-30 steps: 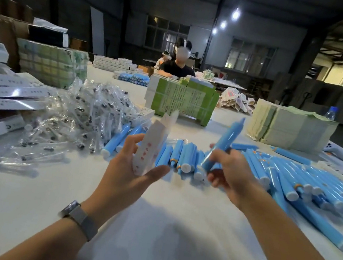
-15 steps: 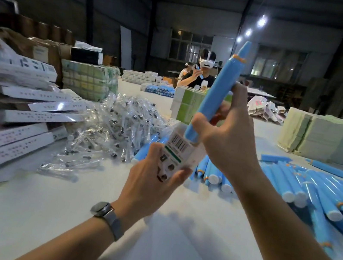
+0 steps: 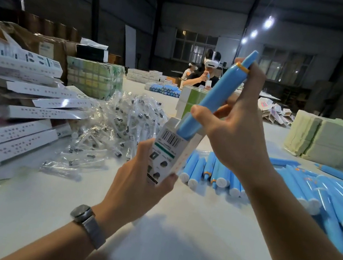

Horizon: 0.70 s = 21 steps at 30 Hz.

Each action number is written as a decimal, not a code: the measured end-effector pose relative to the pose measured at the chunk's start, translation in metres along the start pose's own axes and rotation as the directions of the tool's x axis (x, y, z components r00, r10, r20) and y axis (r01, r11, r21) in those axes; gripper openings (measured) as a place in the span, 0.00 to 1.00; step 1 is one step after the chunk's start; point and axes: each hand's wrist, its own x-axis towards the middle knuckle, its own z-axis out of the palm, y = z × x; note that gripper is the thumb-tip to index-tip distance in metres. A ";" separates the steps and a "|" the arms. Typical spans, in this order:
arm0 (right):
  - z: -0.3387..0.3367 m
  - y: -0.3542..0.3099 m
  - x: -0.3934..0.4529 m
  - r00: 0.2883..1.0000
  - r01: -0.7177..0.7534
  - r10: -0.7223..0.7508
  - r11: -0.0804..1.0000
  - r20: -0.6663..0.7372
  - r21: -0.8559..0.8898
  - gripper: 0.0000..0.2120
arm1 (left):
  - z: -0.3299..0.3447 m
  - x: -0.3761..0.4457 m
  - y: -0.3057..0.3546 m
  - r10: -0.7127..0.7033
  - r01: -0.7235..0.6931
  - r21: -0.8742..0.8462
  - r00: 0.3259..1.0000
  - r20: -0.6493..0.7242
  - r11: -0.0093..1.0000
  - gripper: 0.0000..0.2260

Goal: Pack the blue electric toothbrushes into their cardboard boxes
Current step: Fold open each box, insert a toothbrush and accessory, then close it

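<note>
My left hand (image 3: pixel 139 183) grips a narrow white cardboard box (image 3: pixel 168 152) with a barcode, held upright and tilted, its top end open. My right hand (image 3: pixel 234 131) holds a blue electric toothbrush (image 3: pixel 214 96) with an orange ring near its tip. The toothbrush slants up to the right, and its lower end sits inside the box's open mouth. Several more blue toothbrushes (image 3: pixel 292 186) lie in a row on the white table (image 3: pixel 171 232) to the right.
Packed white boxes (image 3: pixel 15 108) are stacked at the left. A heap of clear bagged brush heads (image 3: pixel 117 125) lies behind my left hand. Flat carton stacks (image 3: pixel 332 141) stand at the right, green-white boxes (image 3: pixel 94 78) at the back. A person with a headset (image 3: pixel 207 72) works across the table.
My right hand lifted a toothbrush from the row, raised it over the box and put its lower end into the open top. My left hand turned the box upright, barcode toward me.
</note>
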 end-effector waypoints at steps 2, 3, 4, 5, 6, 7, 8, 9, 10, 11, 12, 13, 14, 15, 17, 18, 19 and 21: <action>0.004 -0.002 0.003 1.000 0.006 -0.006 1.000 -0.022 -0.031 0.27 | -0.002 -0.001 -0.004 0.051 -0.051 0.024 0.999 -0.003 0.998 0.26; 0.008 -0.002 0.005 1.000 0.018 -0.018 0.999 -0.009 -0.043 0.23 | -0.004 -0.001 -0.007 0.063 -0.063 0.034 0.998 -0.018 0.997 0.26; 0.013 -0.002 0.007 0.999 0.030 -0.029 0.998 0.012 -0.055 0.18 | -0.006 -0.001 -0.010 0.063 -0.061 0.042 0.997 -0.045 0.997 0.26; 0.020 0.000 0.008 0.999 0.041 -0.038 0.996 0.029 -0.080 0.14 | -0.008 0.000 -0.014 0.047 -0.044 0.041 0.995 -0.084 0.998 0.26; 0.027 0.001 0.007 0.998 0.051 -0.046 0.992 0.043 -0.113 0.12 | -0.010 0.002 -0.018 0.020 -0.016 0.029 0.992 -0.126 0.999 0.27; 0.035 0.004 0.006 0.997 0.059 -0.052 0.989 0.051 -0.135 0.11 | -0.013 0.004 -0.021 -0.005 0.008 0.017 0.987 -0.161 1.000 0.27; 0.045 0.008 0.004 0.997 0.056 -0.048 0.990 0.059 -0.130 0.11 | -0.015 0.007 -0.025 -0.022 0.024 0.008 0.983 -0.184 1.000 0.26; 0.055 0.012 0.000 0.997 0.040 -0.033 0.995 0.070 -0.095 0.11 | -0.017 0.008 -0.027 -0.040 0.040 -0.003 0.980 -0.197 0.999 0.26; 0.065 0.015 -0.003 0.996 0.001 0.001 1.000 0.085 -0.029 0.12 | -0.019 0.010 -0.029 -0.064 0.061 -0.020 0.976 -0.208 0.998 0.25; 0.075 0.017 -0.006 0.994 -0.056 0.050 0.996 0.099 0.066 0.16 | -0.020 0.011 -0.032 -0.091 0.083 -0.042 0.972 -0.217 0.996 0.25; 0.083 0.019 -0.009 0.989 -0.109 0.091 0.981 0.115 0.161 0.21 | -0.020 0.012 -0.034 -0.115 0.103 -0.065 0.967 -0.229 0.993 0.26; 0.090 0.020 -0.010 0.986 -0.136 0.110 0.965 0.124 0.226 0.23 | -0.020 0.014 -0.036 -0.137 0.119 -0.083 0.960 -0.244 0.989 0.27; 0.096 0.021 -0.011 0.986 -0.138 0.110 0.957 0.122 0.256 0.22 | -0.021 0.015 -0.037 -0.156 0.135 -0.096 0.953 -0.258 0.986 0.27; 0.101 0.022 -0.010 0.989 -0.127 0.100 0.957 0.112 0.261 0.21 | -0.022 0.016 -0.039 -0.170 0.148 -0.102 0.948 -0.270 0.984 0.28; 0.108 0.020 -0.007 0.991 -0.104 0.074 0.949 0.111 0.298 0.22 | -0.024 0.018 -0.040 -0.186 0.169 -0.083 0.942 -0.280 0.982 0.28; 0.110 0.020 -0.006 0.992 -0.089 0.055 0.943 0.113 0.320 0.24 | -0.025 0.018 -0.040 -0.188 0.176 -0.067 0.942 -0.278 0.982 0.29; 0.112 0.020 -0.004 0.993 -0.070 0.034 0.945 0.115 0.320 0.23 | -0.025 0.019 -0.041 -0.190 0.181 -0.057 0.941 -0.280 0.982 0.29; 0.120 0.021 0.001 0.990 -0.002 -0.031 0.971 0.134 0.240 0.11 | -0.028 0.021 -0.045 -0.185 0.182 -0.040 0.929 -0.322 0.983 0.29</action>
